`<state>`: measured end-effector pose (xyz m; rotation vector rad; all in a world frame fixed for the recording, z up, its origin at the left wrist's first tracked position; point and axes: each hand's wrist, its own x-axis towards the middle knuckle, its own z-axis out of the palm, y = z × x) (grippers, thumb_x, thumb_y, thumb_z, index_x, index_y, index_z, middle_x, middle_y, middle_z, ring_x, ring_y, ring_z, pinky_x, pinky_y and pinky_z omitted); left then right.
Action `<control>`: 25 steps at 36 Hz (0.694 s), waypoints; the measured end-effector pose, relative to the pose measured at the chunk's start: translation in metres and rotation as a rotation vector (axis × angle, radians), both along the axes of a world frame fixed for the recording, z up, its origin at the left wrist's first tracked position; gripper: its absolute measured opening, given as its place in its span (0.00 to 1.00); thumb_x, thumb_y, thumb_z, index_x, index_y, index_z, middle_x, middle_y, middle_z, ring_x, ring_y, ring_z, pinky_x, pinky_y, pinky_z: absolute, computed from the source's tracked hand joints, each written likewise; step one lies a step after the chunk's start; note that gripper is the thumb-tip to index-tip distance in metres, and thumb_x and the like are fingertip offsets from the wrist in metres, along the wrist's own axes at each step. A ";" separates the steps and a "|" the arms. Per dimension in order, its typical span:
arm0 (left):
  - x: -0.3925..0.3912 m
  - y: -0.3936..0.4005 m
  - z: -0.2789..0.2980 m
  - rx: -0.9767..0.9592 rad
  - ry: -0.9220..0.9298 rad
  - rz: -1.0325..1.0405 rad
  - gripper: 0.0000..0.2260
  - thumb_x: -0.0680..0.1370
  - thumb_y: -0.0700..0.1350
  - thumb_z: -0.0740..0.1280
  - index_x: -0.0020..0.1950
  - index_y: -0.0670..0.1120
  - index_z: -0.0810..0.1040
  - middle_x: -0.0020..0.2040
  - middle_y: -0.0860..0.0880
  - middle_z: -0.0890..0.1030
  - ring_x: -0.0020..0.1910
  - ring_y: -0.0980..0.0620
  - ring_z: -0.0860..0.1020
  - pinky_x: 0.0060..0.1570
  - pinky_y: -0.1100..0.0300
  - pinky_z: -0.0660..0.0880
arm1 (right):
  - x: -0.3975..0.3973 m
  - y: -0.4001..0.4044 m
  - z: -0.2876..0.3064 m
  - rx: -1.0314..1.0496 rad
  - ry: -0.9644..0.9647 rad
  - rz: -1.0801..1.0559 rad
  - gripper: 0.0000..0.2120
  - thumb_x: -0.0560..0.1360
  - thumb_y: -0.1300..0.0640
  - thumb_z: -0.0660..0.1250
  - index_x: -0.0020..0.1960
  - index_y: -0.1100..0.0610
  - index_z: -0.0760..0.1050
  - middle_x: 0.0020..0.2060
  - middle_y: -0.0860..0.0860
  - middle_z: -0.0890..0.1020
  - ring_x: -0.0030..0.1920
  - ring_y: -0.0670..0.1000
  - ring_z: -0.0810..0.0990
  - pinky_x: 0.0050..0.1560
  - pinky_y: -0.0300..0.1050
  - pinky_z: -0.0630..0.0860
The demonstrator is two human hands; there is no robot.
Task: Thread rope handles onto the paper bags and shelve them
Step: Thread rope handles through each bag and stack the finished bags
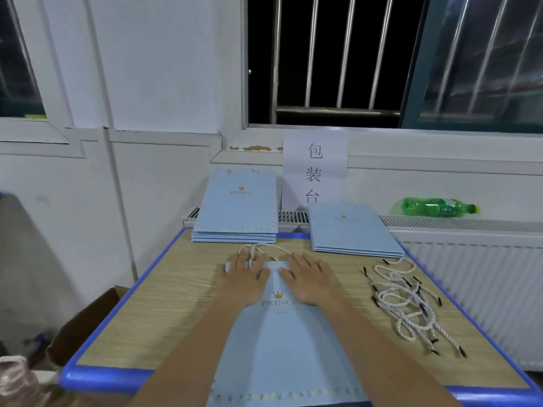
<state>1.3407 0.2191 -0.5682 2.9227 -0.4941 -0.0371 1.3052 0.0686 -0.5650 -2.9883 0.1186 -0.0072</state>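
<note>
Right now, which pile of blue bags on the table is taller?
The left stack, nearer the wall corner, holds more bags; the right stack, below the paper sign, is only a few deep.

Green plastic bottle (437, 207) lying on radiator (470, 254), paper sign (315, 165) on wall, cardboard box (88, 321) beside table (176, 289)

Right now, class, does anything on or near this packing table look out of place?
Yes: a green plastic bottle lies on its side on the radiator ledge, away from the work. The loose rope handles lie tangled at the table's right.
</note>
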 end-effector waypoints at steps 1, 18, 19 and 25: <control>-0.001 0.000 0.001 0.014 0.006 -0.003 0.21 0.83 0.56 0.41 0.76 0.63 0.44 0.79 0.48 0.44 0.77 0.49 0.41 0.72 0.42 0.41 | -0.002 0.000 0.001 -0.005 0.000 0.010 0.25 0.82 0.44 0.41 0.78 0.47 0.45 0.77 0.44 0.47 0.77 0.48 0.43 0.74 0.53 0.41; -0.003 0.012 0.001 -0.070 0.006 0.094 0.24 0.77 0.68 0.46 0.73 0.68 0.52 0.78 0.43 0.45 0.76 0.45 0.43 0.72 0.43 0.41 | -0.009 -0.008 -0.005 0.067 -0.033 -0.143 0.33 0.75 0.29 0.43 0.76 0.43 0.47 0.76 0.43 0.48 0.76 0.55 0.44 0.69 0.67 0.44; -0.002 0.015 0.000 -0.068 0.006 0.089 0.25 0.77 0.69 0.46 0.73 0.68 0.51 0.78 0.43 0.45 0.77 0.45 0.43 0.72 0.44 0.41 | -0.009 -0.008 -0.004 0.075 -0.014 -0.156 0.35 0.75 0.29 0.43 0.76 0.44 0.44 0.77 0.44 0.45 0.76 0.55 0.42 0.70 0.66 0.42; 0.007 0.017 0.002 -0.041 0.063 0.030 0.26 0.77 0.68 0.45 0.74 0.68 0.44 0.78 0.43 0.42 0.77 0.46 0.40 0.72 0.44 0.40 | -0.010 -0.016 0.003 0.096 0.050 -0.091 0.35 0.77 0.32 0.44 0.77 0.46 0.38 0.77 0.47 0.38 0.77 0.54 0.39 0.73 0.59 0.40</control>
